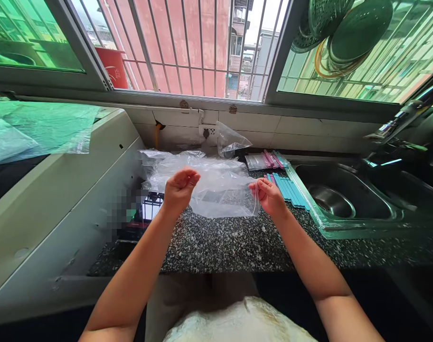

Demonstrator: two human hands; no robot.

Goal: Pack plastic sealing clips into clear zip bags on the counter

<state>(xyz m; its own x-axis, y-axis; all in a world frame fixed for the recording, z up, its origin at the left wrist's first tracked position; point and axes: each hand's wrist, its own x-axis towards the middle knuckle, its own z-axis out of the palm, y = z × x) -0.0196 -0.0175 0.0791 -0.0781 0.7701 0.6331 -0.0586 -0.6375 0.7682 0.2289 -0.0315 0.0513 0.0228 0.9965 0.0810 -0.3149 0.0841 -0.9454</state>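
- Clear plastic bag: between the two hands, above the speckled countertop, in front of the pile of clear bags. Right edge hangs down from the right hand's fingertips.
- Right hand: thumb and fingers pinched on the bag's right edge. Thin film, but the grip reads clearly.
- Left hand: raised at the bag's upper left, fingers curled toward the thumb. Can't tell if the fingertips are closed on film or just near it.
- Pile of clear bags: loose, crumpled, spread across the back of the counter behind the hands. Overlaps the held bag in view, so the boundary between them is hard to read.
- Blue strips: side by side in a row, between the right hand and the sink, with some pink strips at the row's left end.
- Bagged strips: pink and blue, in clear film, just behind that row.
- Standing bag: clear, peaked, against the tiled wall, beside the wall socket. Dark plug in the socket.
- Dark glossy object: on the counter beyond the left forearm, partly hidden; exact type unclear.
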